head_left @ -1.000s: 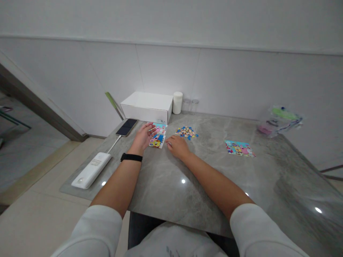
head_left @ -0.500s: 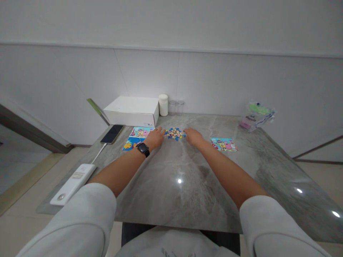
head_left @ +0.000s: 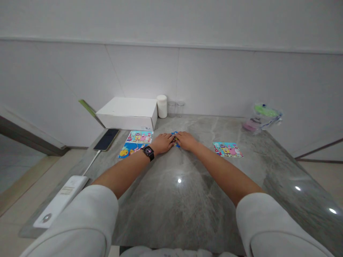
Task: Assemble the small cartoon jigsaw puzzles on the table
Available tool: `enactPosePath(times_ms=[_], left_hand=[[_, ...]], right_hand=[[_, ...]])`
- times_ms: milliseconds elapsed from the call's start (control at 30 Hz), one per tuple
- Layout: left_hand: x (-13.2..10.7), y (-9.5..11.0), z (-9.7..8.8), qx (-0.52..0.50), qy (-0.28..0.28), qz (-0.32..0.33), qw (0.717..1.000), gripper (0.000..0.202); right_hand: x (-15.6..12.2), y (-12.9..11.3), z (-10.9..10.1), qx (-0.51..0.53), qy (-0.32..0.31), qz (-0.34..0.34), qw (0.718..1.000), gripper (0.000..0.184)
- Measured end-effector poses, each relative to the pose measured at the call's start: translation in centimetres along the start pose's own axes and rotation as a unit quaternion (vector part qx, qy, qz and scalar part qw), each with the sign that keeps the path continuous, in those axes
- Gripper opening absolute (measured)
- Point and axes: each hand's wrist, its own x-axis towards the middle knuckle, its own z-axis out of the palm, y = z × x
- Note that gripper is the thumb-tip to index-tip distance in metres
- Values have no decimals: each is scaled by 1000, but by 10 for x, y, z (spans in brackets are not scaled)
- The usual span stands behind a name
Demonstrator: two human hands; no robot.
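My left hand point(head_left: 162, 143) and my right hand point(head_left: 185, 140) lie side by side on the grey marble table point(head_left: 187, 192), cupped together around a small heap of loose puzzle pieces point(head_left: 175, 139). Only a few blue pieces show between the fingers. My left wrist carries a black watch point(head_left: 148, 152). Left of my left hand lie two cartoon picture cards, one nearer point(head_left: 128, 150) and one farther point(head_left: 139, 136). A third cartoon card point(head_left: 227, 149) lies to the right of my right hand.
A white box point(head_left: 127, 113), a white jar point(head_left: 162, 106) and two clear glasses point(head_left: 175, 107) stand at the back by the wall. A phone point(head_left: 106, 139) on a cable and a white power bank point(head_left: 61, 200) lie at the left edge. A plastic bag point(head_left: 261, 117) sits back right.
My left hand left the cards and both hands reached to the puzzle heap, then closed in on it from both sides until they nearly touch, gathering the pieces. The camera view shifted left.
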Motion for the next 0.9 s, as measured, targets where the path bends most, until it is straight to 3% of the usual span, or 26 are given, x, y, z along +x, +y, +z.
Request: enactPosePath(times_ms=[200,333,433,567,733,900], left_hand=[[-21,17,9,-26,17,56,998,54],[-28,21,8,-24,17,59,998,55],[-27,19,6,-17,12,38,999,56],[-14,17,4,-3,2,9,1000,59],[6,15,4,-19,-9,-31,999,67],[9,17,10,-33,-16,-12,999,67]], right_hand=[[-57,14,4,2,17,-29,999,40],[-74,23,-1,-1,8,-14,1000,38],[-62,26,-6,1,19,12,1000,41],[-23,24,-9,9,40,42,998,43],[22,21,-8,16,-9,-1,1000,46],[19,24,-5,-3,-30,-42,999,44]])
